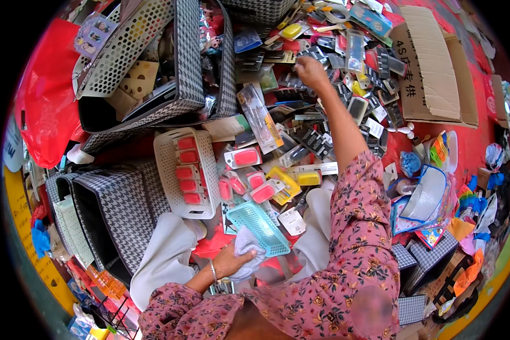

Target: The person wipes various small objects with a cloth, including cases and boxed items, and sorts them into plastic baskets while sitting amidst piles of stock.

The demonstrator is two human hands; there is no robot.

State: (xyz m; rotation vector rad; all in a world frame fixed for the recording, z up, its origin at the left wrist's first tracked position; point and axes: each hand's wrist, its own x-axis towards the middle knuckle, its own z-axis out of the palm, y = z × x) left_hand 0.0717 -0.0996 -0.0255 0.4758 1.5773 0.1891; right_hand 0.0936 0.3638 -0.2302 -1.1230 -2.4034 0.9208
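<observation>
My left hand, with a bracelet at its wrist, is closed on a pale lavender cloth. The cloth lies against the near side of a light-blue plastic basket, which sits tilted between my knees. Far out over a heap of small packaged goods reaches my right hand. Its fingers are curled, and whatever they hold, if anything, is hidden. Left of the blue basket stands a cream plastic basket with several red-and-white packaged items in it. More red packs lie loose beside it.
Houndstooth fabric boxes stand on the left, with a perforated cream basket and a red plastic bag behind. An open cardboard box is at the far right. Nearer on the right lie clear-plastic packages and mixed goods.
</observation>
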